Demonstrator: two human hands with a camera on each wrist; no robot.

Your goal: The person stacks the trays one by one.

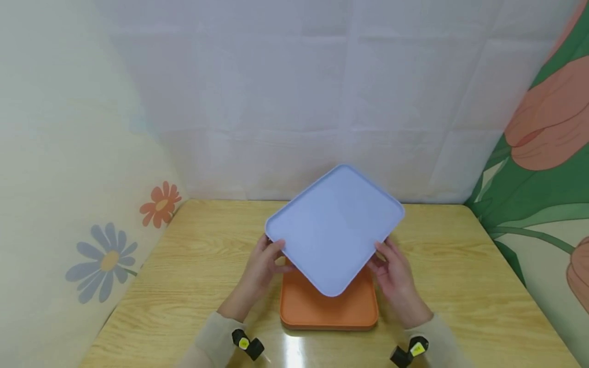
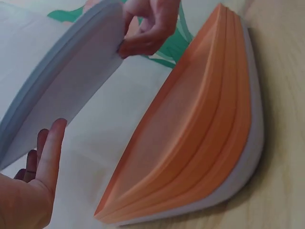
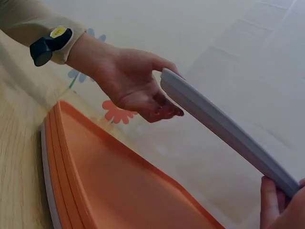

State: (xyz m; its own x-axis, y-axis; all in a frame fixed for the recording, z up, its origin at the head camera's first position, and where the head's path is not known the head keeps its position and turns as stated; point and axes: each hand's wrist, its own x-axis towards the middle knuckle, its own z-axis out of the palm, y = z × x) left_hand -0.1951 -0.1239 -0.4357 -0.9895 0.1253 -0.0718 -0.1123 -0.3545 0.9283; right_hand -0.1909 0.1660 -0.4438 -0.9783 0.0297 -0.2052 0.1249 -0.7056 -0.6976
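Observation:
A pale lilac-blue tray [image 1: 334, 228] is held tilted in the air above a stack of orange trays [image 1: 327, 304] on the wooden table [image 1: 460, 286]. My left hand [image 1: 267, 260] grips its left edge, thumb on top and fingers beneath. My right hand [image 1: 391, 271] holds the right edge the same way. In the left wrist view the lilac tray [image 2: 62, 81] rises at the upper left, the stack of orange trays [image 2: 209, 138] lies below with a lilac tray at the bottom. In the right wrist view my left hand [image 3: 136, 86] pinches the lilac tray [image 3: 224, 129] over the orange stack [image 3: 105, 181].
White cloth backs the table. A flower-print panel [image 1: 110, 255] stands on the left and a tulip-print panel [image 1: 538, 153] on the right. Bare wood lies on both sides of the stack.

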